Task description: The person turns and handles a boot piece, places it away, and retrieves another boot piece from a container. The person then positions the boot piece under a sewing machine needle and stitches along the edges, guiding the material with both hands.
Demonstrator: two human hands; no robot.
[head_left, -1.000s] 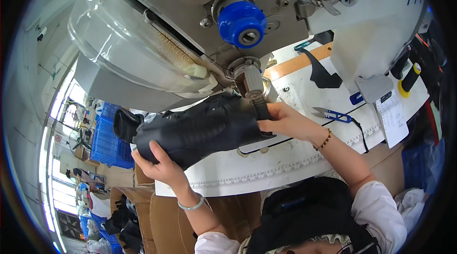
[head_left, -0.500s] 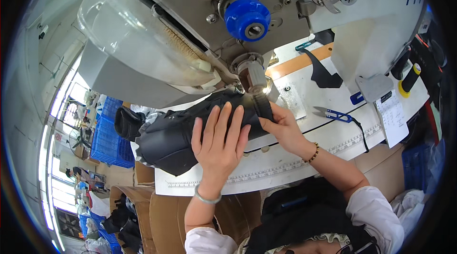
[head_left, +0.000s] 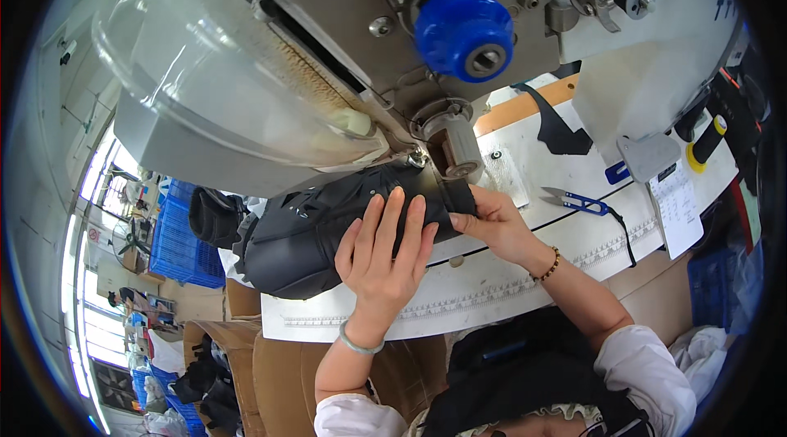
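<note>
A bulky black leather-like piece [head_left: 291,252] lies across the white table under the head of a sewing machine [head_left: 525,27]. My left hand [head_left: 384,261] rests flat on top of it with the fingers stretched out. At the piece's right end, my right hand [head_left: 502,228] pinches its edge between thumb and fingers; the fingers beneath are partly hidden. The stitching area [head_left: 418,158] sits just beyond my left fingertips, close to a round metal part [head_left: 459,150]. What lies under the piece is hidden.
Blue-handled thread snips [head_left: 578,201] lie right of my right hand. Beyond are a black fabric scrap [head_left: 557,121], a paper sheet [head_left: 676,203] and a thread cone [head_left: 707,143]. A ruler strip [head_left: 467,299] runs along the front edge. Cardboard boxes [head_left: 279,380] stand below left.
My view has moved closer to the machine head, which now looks larger. Both hands keep their holds, and the black piece has turned slightly. A small light by the round metal part no longer shows.
</note>
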